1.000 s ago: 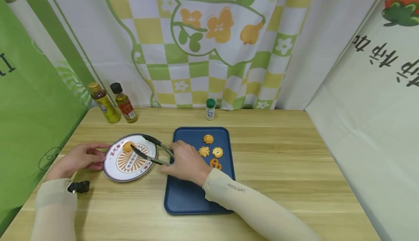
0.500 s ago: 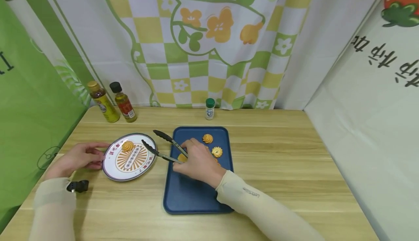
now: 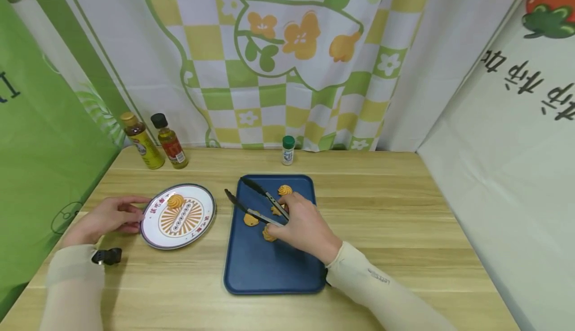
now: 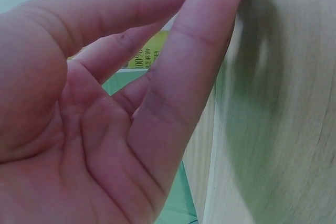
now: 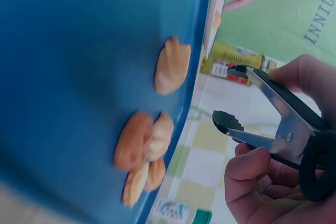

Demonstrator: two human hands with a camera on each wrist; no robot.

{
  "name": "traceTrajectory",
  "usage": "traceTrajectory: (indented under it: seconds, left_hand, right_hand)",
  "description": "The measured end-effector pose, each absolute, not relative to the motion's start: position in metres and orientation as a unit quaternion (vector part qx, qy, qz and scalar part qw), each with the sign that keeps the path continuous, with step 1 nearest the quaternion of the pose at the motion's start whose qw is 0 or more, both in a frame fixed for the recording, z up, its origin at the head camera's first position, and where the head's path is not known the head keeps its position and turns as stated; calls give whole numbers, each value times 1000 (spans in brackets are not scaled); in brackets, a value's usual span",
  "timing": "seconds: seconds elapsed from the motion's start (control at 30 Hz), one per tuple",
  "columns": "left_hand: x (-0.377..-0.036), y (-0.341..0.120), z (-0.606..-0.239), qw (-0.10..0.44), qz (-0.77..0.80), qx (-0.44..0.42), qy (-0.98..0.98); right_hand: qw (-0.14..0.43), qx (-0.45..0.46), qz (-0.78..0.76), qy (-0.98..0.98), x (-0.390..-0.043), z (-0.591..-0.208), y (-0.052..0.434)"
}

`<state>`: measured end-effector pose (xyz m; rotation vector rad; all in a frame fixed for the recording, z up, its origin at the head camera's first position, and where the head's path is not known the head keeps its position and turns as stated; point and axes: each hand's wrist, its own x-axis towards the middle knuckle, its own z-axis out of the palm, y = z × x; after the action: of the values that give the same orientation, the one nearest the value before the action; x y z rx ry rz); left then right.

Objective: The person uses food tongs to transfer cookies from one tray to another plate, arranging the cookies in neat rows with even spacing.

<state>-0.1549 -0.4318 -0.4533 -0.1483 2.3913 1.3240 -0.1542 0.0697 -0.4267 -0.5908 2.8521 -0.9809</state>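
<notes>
My right hand [image 3: 300, 223] grips black-tipped metal tongs [image 3: 258, 201] over the blue tray [image 3: 269, 271]. The tongs [image 5: 247, 103] stand apart with nothing between their tips. Several orange piped cookies lie on the tray: one [image 3: 285, 189] at the far end, another [image 3: 250, 219] under the tongs, a third [image 3: 269, 234] by my fingers. In the right wrist view two cookies [image 5: 173, 66] [image 5: 142, 145] lie close to the tong tips. My left hand [image 3: 118, 217] touches the left rim of the patterned plate [image 3: 197, 223], which bears a single cookie [image 3: 175, 201]. Its fingers [image 4: 184, 66] are fairly straight.
Two oil bottles [image 3: 143, 144] [image 3: 169, 141] stand at the back left of the wooden table [image 3: 404, 221]. A small green-capped jar [image 3: 288, 150] stands just behind the tray. Cloth backdrops hang close on the left, back and right.
My right hand has drawn the tongs rightward from the plate to over the tray, leaving the cookie on the plate. The left hand and plate have not moved.
</notes>
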Motion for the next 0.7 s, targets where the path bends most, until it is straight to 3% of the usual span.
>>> traceTrajectory:
  seconds: [0.7]
  left_hand:
    - [-155,-432,-455,199,473,-55,857]
  right_hand:
    - [20,-118,-292,949,-152,-434,128]
